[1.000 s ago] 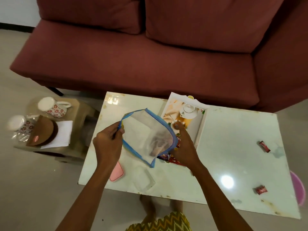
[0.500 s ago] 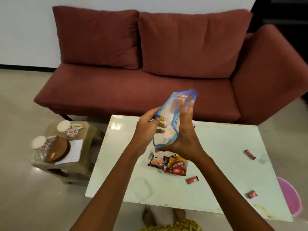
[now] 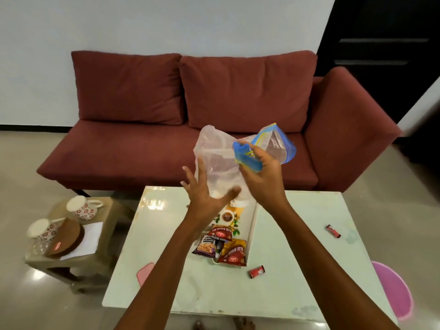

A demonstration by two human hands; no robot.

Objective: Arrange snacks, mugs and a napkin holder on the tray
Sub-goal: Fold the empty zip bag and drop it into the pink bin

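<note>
My right hand clamped on zip bag blue edge; my left hand spread under it. Snack packets on tray at six o'clock below.

Tray: white, printed tea picture, lying flat on the surface, long axis running away from me. Three snack packets sit at its near end: purple salted peanuts packet, red aloo bhujia packet behind it, and another red-yellow aloo bhujia packet hanging over the near rim. I see a small red candy on the surface just off the tray's near corner, a second red candy well to the right. Two white floral mugs stand on the side stool, apart from the tray; nearer mug blurred. Brown napkin holder beside them, white napkins beneath it.
</note>
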